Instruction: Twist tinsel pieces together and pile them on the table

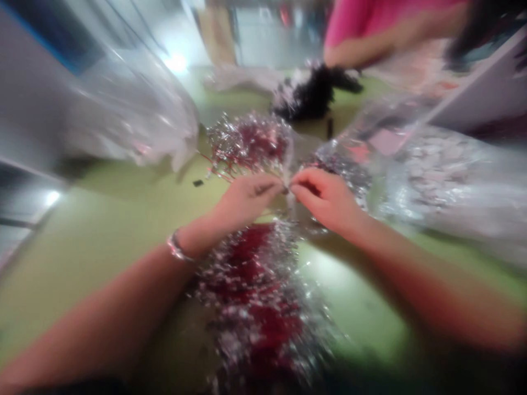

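Note:
My left hand (pixel 251 200) and my right hand (pixel 329 197) meet near the middle of the view, each with its fingers pinched together. Between their fingertips is a whitish, see-through strip of thin plastic (pixel 290 148), both hands gripping it; its details are blurred. Red and silver tinsel (pixel 259 274) lies below the hands, towards my body. More silver and red tinsel (pixel 249 137) sits just beyond my left hand, with thin red strands at its lower edge. A silver bracelet is on my left wrist.
Clear plastic bags lie at the left (pixel 135 115) and right (pixel 444 175) of the green table (pixel 102 230). A black and silver tinsel bundle (pixel 308 93) is farther back, near a person's pink sleeve (pixel 349 24) and forearm. A small black piece (pixel 198 182) lies left of my hands.

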Demonstrator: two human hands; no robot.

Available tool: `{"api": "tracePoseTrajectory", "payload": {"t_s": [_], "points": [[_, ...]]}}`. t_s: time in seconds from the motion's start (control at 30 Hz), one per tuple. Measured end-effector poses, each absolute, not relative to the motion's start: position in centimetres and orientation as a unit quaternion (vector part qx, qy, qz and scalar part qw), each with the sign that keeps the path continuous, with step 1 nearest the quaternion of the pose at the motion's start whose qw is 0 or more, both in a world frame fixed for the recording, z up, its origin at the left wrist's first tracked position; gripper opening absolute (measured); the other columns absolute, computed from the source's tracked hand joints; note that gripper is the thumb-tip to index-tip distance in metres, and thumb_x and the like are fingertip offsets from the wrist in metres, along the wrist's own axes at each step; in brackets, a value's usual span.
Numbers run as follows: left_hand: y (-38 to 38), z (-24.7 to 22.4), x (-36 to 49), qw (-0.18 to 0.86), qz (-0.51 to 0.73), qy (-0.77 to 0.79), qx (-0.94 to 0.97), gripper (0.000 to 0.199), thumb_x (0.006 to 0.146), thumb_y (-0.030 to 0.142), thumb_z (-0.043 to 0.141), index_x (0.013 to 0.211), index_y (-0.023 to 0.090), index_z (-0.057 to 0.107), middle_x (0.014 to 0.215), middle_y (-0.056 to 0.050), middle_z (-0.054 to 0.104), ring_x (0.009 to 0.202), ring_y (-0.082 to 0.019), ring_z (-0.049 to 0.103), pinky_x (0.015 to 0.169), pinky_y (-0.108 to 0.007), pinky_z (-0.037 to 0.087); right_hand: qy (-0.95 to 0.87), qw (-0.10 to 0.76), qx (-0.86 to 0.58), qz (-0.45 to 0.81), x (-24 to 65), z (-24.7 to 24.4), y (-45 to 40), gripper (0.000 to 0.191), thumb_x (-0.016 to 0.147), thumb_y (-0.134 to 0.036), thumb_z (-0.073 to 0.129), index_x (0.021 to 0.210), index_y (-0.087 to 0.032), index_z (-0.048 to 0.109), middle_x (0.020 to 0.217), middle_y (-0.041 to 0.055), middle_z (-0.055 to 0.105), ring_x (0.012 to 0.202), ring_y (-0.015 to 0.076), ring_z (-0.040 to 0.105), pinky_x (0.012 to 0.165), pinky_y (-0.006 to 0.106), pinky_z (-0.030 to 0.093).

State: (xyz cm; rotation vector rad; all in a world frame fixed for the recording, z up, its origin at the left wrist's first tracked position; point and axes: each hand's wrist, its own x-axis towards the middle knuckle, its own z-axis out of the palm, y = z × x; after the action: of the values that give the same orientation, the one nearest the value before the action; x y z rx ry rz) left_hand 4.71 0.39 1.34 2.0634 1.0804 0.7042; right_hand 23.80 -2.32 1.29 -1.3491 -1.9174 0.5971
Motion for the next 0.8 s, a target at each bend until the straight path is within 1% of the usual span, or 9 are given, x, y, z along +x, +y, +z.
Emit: {"api": "tracePoseTrajectory", "payload": {"t_s": [0.2, 0.27, 0.37, 0.47, 0.57, 0.6, 0.67, 0.73, 0.8], "points": [[0.5, 1.0, 4.6, 0.330, 0.262, 0.410, 0.809, 0.024, 0.091, 0.028, 0.052, 0.082, 0.017, 0.072, 0.070, 0.002, 0.065, 0.060, -0.008, 0.052, 0.061, -0.022, 0.041, -0.745, 0.369, -0.518, 0.200, 23.8, 1.0, -2.4, 0.011, 0.087, -0.025, 0.057, 0.083, -0.019, 0.064, 0.079, 0.0010, 0.067, 0.071, 0.0140, 0.057, 0.068, 0.028, 0.041], [0.5, 0.7, 4.5, 0.323, 0.255, 0.407, 0.815, 0.026, 0.091, 0.029, 0.051, 0.081, 0.017, 0.071, 0.067, 0.002, 0.064, 0.060, -0.008, 0.053, 0.059, -0.022, 0.040, -0.753, 0.363, -0.514, 0.190, 23.9, 1.1, -2.5, 0.011, 0.087, -0.026, 0.057, 0.082, -0.019, 0.064, 0.078, 0.0008, 0.066, 0.070, 0.0138, 0.056, 0.068, 0.028, 0.041], [0.6, 0.3, 4.4, 0.300, 0.255, 0.399, 0.828, 0.028, 0.092, 0.032, 0.049, 0.081, 0.017, 0.070, 0.070, 0.001, 0.065, 0.063, -0.010, 0.056, 0.061, -0.023, 0.041, -0.769, 0.344, -0.506, 0.185, 24.0, 1.3, -2.5, 0.013, 0.088, -0.027, 0.056, 0.082, -0.019, 0.063, 0.077, 0.0006, 0.066, 0.069, 0.0133, 0.056, 0.067, 0.028, 0.040], [0.4, 0.3, 4.3, 0.208, 0.230, 0.384, 0.870, 0.029, 0.094, 0.030, 0.046, 0.080, 0.017, 0.068, 0.072, -0.001, 0.065, 0.065, -0.011, 0.056, 0.061, -0.025, 0.040, -0.780, 0.314, -0.500, 0.206, 24.2, 1.9, -2.5, 0.014, 0.087, -0.025, 0.055, 0.078, -0.019, 0.062, 0.074, 0.0001, 0.065, 0.068, 0.0131, 0.055, 0.067, 0.028, 0.040], [0.1, 0.7, 4.1, 0.059, 0.161, 0.352, 0.920, 0.020, 0.090, 0.026, 0.050, 0.085, 0.018, 0.068, 0.075, -0.003, 0.065, 0.064, -0.013, 0.052, 0.055, -0.026, 0.032, -0.782, 0.271, -0.505, 0.246, 24.0, 2.9, -2.8, 0.013, 0.085, -0.023, 0.057, 0.073, -0.019, 0.061, 0.070, -0.0012, 0.063, 0.066, 0.0128, 0.054, 0.064, 0.027, 0.039], [0.0, 0.9, 4.1, 0.022, 0.138, 0.341, 0.930, 0.017, 0.088, 0.023, 0.052, 0.087, 0.018, 0.067, 0.076, -0.003, 0.065, 0.062, -0.013, 0.051, 0.053, -0.027, 0.029, -0.778, 0.261, -0.510, 0.258, 23.9, 3.2, -3.0, 0.014, 0.085, -0.023, 0.057, 0.072, -0.019, 0.060, 0.067, -0.0017, 0.062, 0.064, 0.0124, 0.053, 0.063, 0.027, 0.038], [-0.1, 1.1, 4.0, -0.017, 0.106, 0.332, 0.937, 0.014, 0.084, 0.020, 0.053, 0.088, 0.018, 0.067, 0.076, -0.003, 0.064, 0.061, -0.013, 0.050, 0.051, -0.027, 0.026, -0.766, 0.254, -0.522, 0.276, 23.6, 3.6, -3.2, 0.016, 0.085, -0.023, 0.057, 0.070, -0.018, 0.059, 0.063, -0.0024, 0.059, 0.061, 0.0116, 0.051, 0.060, 0.026, 0.037], [0.0, 1.4, 3.9, -0.006, 0.113, 0.333, 0.936, 0.016, 0.086, 0.020, 0.052, 0.088, 0.018, 0.067, 0.077, -0.004, 0.065, 0.062, -0.014, 0.051, 0.052, -0.027, 0.029, -0.751, 0.263, -0.535, 0.283, 23.3, 3.7, -3.2, 0.019, 0.086, -0.024, 0.056, 0.068, -0.018, 0.058, 0.061, -0.0026, 0.058, 0.059, 0.0113, 0.049, 0.058, 0.026, 0.036], [0.6, 1.8, 3.5, 0.058, 0.160, 0.321, 0.932, 0.020, 0.090, 0.027, 0.050, 0.091, 0.018, 0.069, 0.081, -0.004, 0.066, 0.070, -0.015, 0.056, 0.060, -0.027, 0.038, -0.745, 0.269, -0.540, 0.282, 23.2, 3.6, -3.0, 0.020, 0.086, -0.025, 0.057, 0.067, -0.019, 0.058, 0.062, -0.0024, 0.059, 0.059, 0.0115, 0.050, 0.059, 0.026, 0.036]]}}
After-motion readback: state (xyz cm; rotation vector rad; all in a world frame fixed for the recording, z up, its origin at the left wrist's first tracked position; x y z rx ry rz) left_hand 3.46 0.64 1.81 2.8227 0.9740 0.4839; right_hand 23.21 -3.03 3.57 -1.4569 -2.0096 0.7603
